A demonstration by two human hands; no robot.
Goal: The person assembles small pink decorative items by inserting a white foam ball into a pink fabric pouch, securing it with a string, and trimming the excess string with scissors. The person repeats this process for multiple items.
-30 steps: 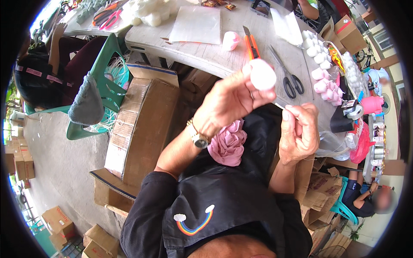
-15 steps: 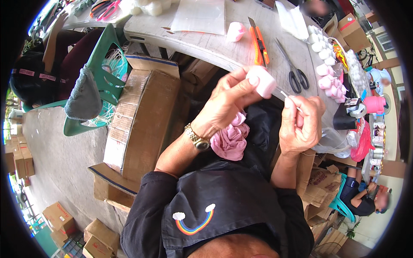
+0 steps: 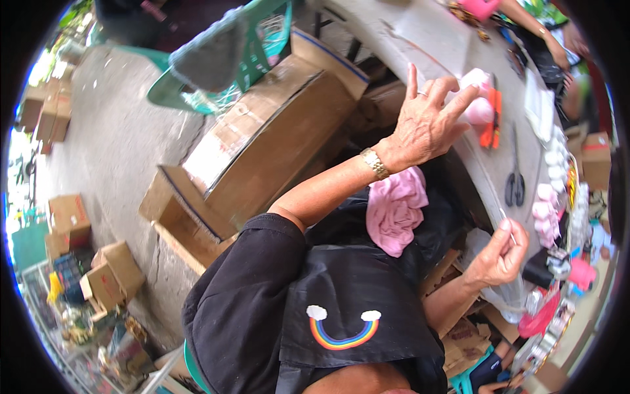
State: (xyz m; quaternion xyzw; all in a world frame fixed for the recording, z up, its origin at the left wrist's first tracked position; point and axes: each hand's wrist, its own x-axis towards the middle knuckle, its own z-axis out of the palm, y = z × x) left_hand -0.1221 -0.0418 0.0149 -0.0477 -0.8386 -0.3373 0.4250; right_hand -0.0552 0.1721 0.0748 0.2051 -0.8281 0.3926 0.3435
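My left hand (image 3: 430, 121), with a gold watch at the wrist, reaches over the table edge. Its fingers are spread beside a rounded pink block (image 3: 480, 111). A second pink block (image 3: 475, 80) stands just behind that one. Right of both lie orange-handled cutters (image 3: 492, 121). Lower on the right, my right hand (image 3: 500, 258) pinches a thin white stick (image 3: 504, 217), tip pointing up; its exact kind is unclear. A crumpled pink cloth (image 3: 397, 211) rests on my black apron (image 3: 354, 282).
Black-handled scissors (image 3: 515, 187) lie on the table (image 3: 482, 174), near rows of white pieces (image 3: 556, 161) and pink pieces (image 3: 546, 213). An open cardboard box (image 3: 262, 138) and a green chair (image 3: 259, 46) stand to the left. Another person's arm (image 3: 535, 29) reaches in at the far right.
My left hand has carried the pink block onto the table beside the other one and spread its fingers. My right hand, still pinching the stick, is farther from it. The view has turned.
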